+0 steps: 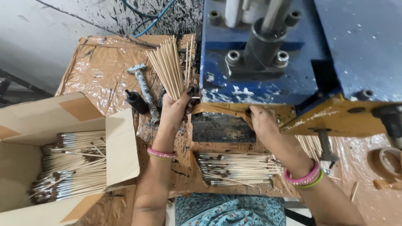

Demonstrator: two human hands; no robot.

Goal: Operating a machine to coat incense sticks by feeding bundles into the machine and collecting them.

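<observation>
My left hand grips a fanned bundle of thin bamboo sticks, held upright beside the left edge of a blue metal machine. My right hand reaches under the machine's yellow-brown front ledge, fingers hidden against it; I cannot see whether it holds anything. Both wrists wear pink bangles. A flat pile of dark-tipped coated sticks lies on the bench below, between my forearms.
An open cardboard box at the left holds many coated sticks. A hammer and a small black bottle lie on the brown plastic-covered bench. A tape roll sits at the right. More bare sticks lie under the machine.
</observation>
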